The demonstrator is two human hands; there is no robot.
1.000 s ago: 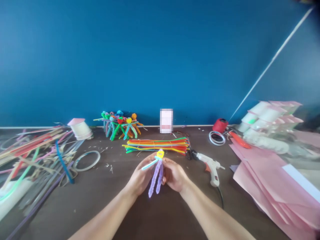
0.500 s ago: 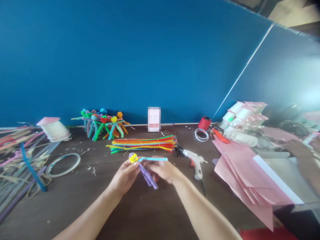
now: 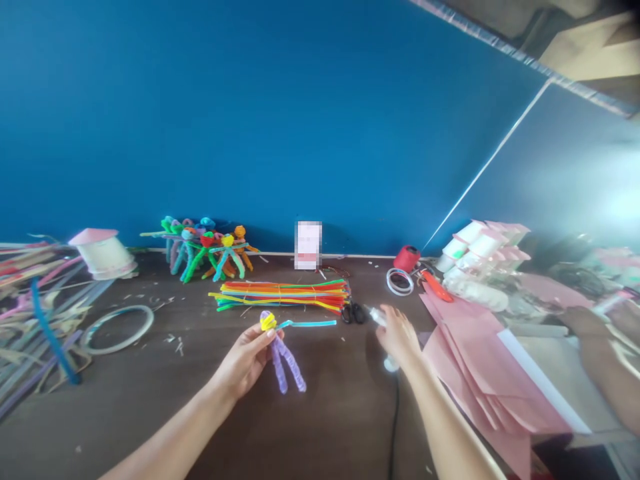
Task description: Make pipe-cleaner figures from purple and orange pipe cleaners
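Observation:
My left hand (image 3: 250, 360) pinches a small pipe-cleaner figure (image 3: 286, 367) by its upper part, just under the head. The figure has a yellow and purple head, two purple legs hanging down, and a light blue arm sticking out to the right. My right hand (image 3: 400, 339) is closed over a white hot glue gun (image 3: 391, 364) lying on the table, hiding most of it. Only the gun's rear end and handle bottom show, with its black cord running towards me. Black-handled scissors (image 3: 354, 313) lie just left of the gun.
A bundle of coloured pipe cleaners (image 3: 280, 295) lies ahead. Finished figures (image 3: 207, 248) stand by the blue wall. Pink sheets (image 3: 475, 360), white cups (image 3: 473, 250), red thread (image 3: 407, 258) and a tape ring (image 3: 400, 282) are at right; loose strips (image 3: 53, 333) at left. Another person's arm (image 3: 595, 360) shows far right.
My right hand has let go of the figure and moved right onto the glue gun. My left hand keeps the figure, whose legs now hang lower. The view has turned right.

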